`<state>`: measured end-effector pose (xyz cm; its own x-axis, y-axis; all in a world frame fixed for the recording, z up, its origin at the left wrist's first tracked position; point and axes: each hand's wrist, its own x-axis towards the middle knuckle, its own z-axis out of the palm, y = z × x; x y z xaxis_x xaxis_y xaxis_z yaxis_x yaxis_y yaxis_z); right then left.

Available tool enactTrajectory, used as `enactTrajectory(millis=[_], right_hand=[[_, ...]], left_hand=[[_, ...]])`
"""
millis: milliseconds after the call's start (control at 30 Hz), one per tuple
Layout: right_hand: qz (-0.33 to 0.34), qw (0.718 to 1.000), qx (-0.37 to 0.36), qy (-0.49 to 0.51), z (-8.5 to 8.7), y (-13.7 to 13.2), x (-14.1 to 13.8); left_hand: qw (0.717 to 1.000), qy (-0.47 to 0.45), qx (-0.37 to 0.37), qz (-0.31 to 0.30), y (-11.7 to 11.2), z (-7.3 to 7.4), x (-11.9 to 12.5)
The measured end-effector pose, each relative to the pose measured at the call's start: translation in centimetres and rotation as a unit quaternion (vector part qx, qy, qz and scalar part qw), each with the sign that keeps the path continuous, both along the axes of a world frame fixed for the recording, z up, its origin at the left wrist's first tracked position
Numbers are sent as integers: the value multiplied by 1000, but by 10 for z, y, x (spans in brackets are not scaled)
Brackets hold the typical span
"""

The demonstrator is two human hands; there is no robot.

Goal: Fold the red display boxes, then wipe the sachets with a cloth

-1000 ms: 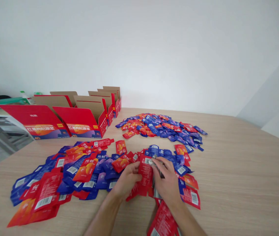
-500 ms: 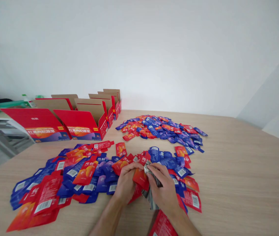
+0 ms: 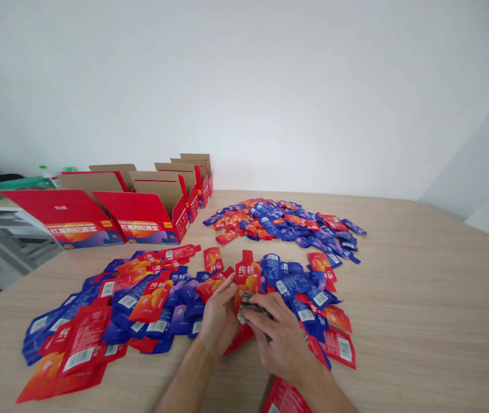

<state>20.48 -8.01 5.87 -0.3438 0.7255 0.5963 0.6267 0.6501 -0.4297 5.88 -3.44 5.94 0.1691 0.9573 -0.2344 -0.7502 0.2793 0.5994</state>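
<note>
My left hand point(image 3: 217, 320) is closed on the lower left edge of a red pouch point(image 3: 248, 271), which stands upright with its narrow spout end up and its printed front toward me. Bunched in my right hand point(image 3: 282, 335) is a grey striped cloth point(image 3: 248, 307). The fingers press this cloth against the lower front of the pouch. Just beyond my hands lie several blue pouches point(image 3: 294, 285) and red ones. To my left spreads a larger heap of blue and red pouches point(image 3: 152, 301), overlapping and lying flat.
Open red cardboard boxes point(image 3: 141, 209) stand in rows at the back left, brown flaps raised. Near the wall is another pile of blue and red pouches point(image 3: 279, 221). A red package point(image 3: 286, 397) lies at the table's point(image 3: 420, 321) near edge, partly under my right forearm.
The red pouch has come upright, its front and spout end now showing above my hands. My right hand has moved the cloth slightly left onto its lower front.
</note>
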Motion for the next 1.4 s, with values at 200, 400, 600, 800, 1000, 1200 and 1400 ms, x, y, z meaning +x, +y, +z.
enactTrajectory(millis=[200, 400, 600, 800, 1000, 1200, 1400], right_hand=[[-140, 986, 60, 62, -4, 14, 12], [-65, 998, -11, -22, -3, 8, 6], [-97, 995, 2, 10, -10, 11, 3], [-170, 981, 46, 75, -18, 22, 13], [-171, 980, 39, 97, -16, 20, 11], [-164, 979, 36, 114, -17, 21, 10], [-157, 982, 26, 105, -20, 19, 10]], left_hand=[[986, 44, 65, -146, -9, 6, 14], [986, 88, 47, -133, -7, 1, 9], [989, 81, -4, -126, -5, -7, 12], [983, 97, 68, -138, -10, -5, 15], [963, 214, 126, -106, -5, -13, 12], [853, 485, 145, 127, 24, -19, -33], [636, 708, 154, 265, 38, -15, -76]])
